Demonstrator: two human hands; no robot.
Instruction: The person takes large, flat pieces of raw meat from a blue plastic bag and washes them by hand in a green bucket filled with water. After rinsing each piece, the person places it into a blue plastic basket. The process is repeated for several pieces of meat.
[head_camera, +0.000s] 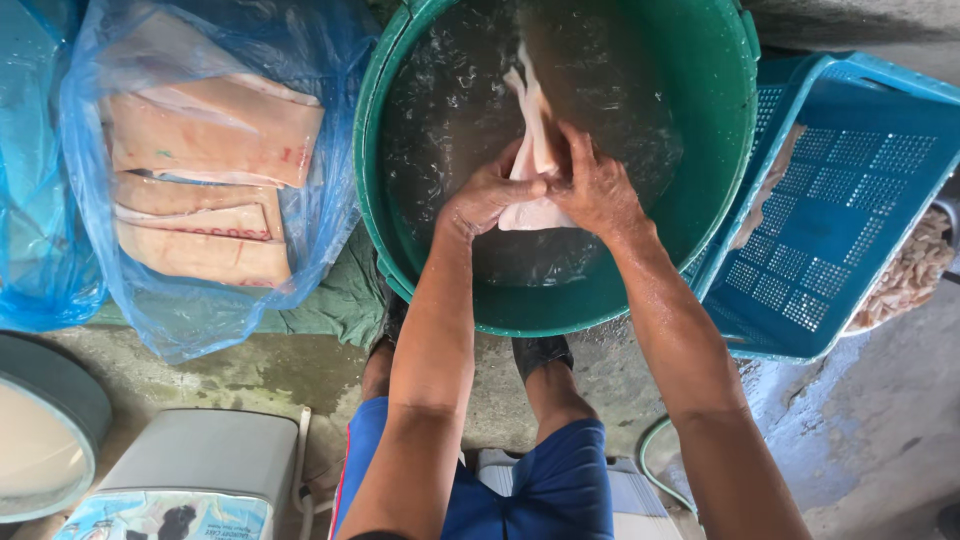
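Rinsing is where you're at right now, from the look of it: you're holding a pale, floppy piece of meat (533, 150) over the water in the big green tub (720, 130), with your left hand (487, 195) closed on its lower left edge and your right hand (597, 185) clamped on the right side, fingers curled over it. The top of the piece is flopping up toward the far side of the tub while the lower end is bunched between your palms, just at the water line. Left of the tub, a blue plastic bag (200, 300) is sitting with more slabs of skin-on meat (210, 140) stacked inside. On the right, a blue slotted crate (850, 200) is leaning against the tub rim, already holding a pale strip (768, 185). My guess is the wash step is mid-way, and the next move calls for a firm two-hand grip, since that wet piece looks slippery, and letting it drip before it's swinging right toward the crate.
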